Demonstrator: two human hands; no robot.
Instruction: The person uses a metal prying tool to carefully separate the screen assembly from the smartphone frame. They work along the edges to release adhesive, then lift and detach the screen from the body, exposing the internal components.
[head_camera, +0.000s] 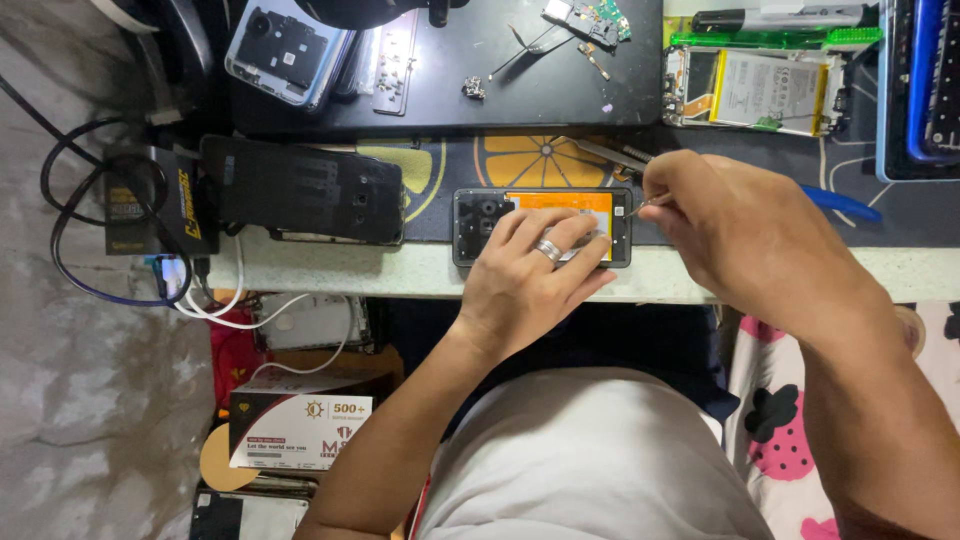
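Workbench edge (330, 272), opened phone (480, 222) under left hand (530, 280) fingers (560, 235)

Layout of the bench edge, seen from above.
An opened phone (543, 226) lies at centre on the mat (440, 190); the left hand (530, 275) rests on it from 6 o'clock, the right hand (735, 225) at 3 o'clock. A second phone (300, 190) lies at 9 o'clock, a tray (450, 70) at 12 o'clock, another opened phone (755, 90) at 2 o'clock.

My left hand (530, 275) lies flat on the opened phone (543, 226), fingers (560, 235) over its orange battery. Just right of the phone, my right hand (735, 225) pinches a blue-handled screwdriver (838, 203), tip at the phone's right edge.
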